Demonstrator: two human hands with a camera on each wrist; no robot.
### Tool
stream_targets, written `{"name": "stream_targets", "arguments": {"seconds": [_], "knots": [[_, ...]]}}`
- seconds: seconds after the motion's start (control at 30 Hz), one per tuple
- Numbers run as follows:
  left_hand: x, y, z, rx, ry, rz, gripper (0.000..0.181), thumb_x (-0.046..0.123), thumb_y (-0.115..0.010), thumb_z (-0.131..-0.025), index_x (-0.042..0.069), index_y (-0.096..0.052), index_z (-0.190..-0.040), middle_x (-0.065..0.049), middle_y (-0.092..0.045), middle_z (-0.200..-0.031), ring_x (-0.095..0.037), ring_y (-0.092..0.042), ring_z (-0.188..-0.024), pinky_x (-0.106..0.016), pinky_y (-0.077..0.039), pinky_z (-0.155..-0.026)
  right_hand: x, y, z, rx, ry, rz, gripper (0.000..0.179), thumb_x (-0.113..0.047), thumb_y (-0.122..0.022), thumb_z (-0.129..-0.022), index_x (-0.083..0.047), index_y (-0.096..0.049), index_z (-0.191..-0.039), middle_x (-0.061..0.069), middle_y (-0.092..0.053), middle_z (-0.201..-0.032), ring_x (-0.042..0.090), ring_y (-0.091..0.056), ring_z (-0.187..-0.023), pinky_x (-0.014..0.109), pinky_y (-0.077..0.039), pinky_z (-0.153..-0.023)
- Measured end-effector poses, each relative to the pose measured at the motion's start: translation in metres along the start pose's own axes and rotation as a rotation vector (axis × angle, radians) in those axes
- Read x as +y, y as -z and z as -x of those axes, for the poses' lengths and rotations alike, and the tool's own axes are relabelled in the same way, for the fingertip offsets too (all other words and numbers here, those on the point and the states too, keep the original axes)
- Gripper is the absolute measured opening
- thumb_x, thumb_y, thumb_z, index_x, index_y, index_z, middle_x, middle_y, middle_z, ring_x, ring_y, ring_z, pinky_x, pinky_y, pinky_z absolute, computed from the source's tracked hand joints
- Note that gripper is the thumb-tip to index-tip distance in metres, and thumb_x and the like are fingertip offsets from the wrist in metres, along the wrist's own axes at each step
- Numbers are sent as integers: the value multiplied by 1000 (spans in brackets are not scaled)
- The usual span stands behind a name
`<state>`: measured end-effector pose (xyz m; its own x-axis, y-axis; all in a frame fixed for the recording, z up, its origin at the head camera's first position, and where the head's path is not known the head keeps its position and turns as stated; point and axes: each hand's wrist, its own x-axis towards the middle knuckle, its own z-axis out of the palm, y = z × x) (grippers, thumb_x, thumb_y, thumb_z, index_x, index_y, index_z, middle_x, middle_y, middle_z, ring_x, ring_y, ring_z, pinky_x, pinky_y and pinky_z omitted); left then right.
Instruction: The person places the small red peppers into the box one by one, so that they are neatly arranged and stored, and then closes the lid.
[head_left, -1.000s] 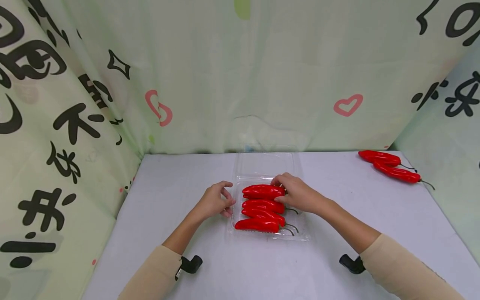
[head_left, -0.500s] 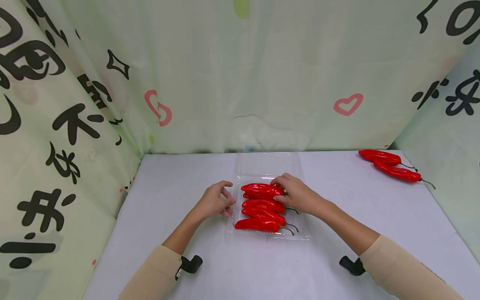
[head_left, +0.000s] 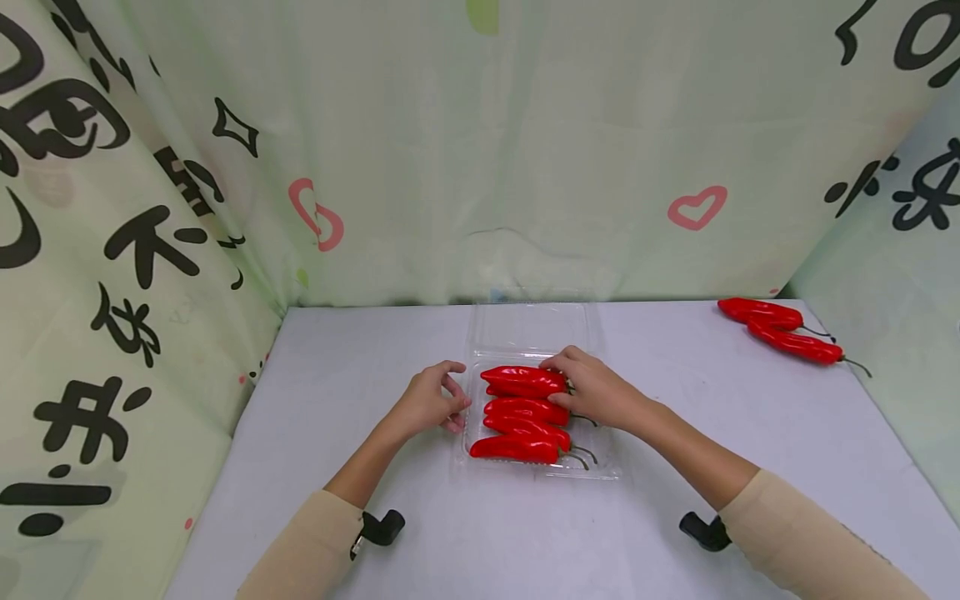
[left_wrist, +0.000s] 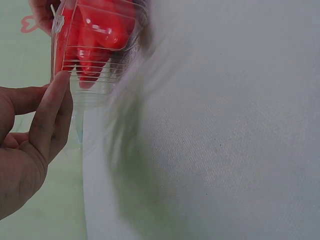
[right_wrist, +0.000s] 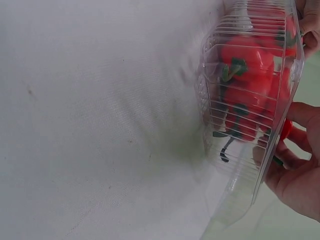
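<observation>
Several red peppers (head_left: 513,450) are lying in a clear plastic box (head_left: 588,476) in the head view, with their stems pointing to the box's right side. The right hand (head_left: 592,387) is pinching one pepper (head_left: 517,377) near its stem end, at the back of the box. The left hand (head_left: 430,402) is staying by the box's left side, its fingers loosely apart and holding nothing. The lid (head_left: 536,329) is lying open behind the box. Two loose peppers (head_left: 795,343) are lying on the white tabletop (head_left: 480,533), well to the right of the box and farther back.

In the left wrist view, a fingertip is sitting at the box's rim; I cannot tell if it is pressing.

In the right wrist view, the pinched pepper is showing between the fingers at the box's edge, and green stems are showing through its wall.
</observation>
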<state>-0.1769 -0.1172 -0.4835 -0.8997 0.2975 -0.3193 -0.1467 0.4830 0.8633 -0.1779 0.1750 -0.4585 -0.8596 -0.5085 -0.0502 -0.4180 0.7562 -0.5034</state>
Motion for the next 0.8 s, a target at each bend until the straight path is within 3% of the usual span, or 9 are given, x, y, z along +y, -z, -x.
{"name": "stream_targets", "arguments": {"seconds": [0.8], "knots": [[3, -1, 2, 4, 10, -2, 58, 5, -71, -95, 3, -47, -148, -12, -64, -98, -19, -70, -61, -29, -63, -59, 0, -1, 1, -10, -25, -6, 51, -14, -80, -89, -1, -60, -135, 14, -63, -120, 26, -64, -105, 37, -65, -82]]}}
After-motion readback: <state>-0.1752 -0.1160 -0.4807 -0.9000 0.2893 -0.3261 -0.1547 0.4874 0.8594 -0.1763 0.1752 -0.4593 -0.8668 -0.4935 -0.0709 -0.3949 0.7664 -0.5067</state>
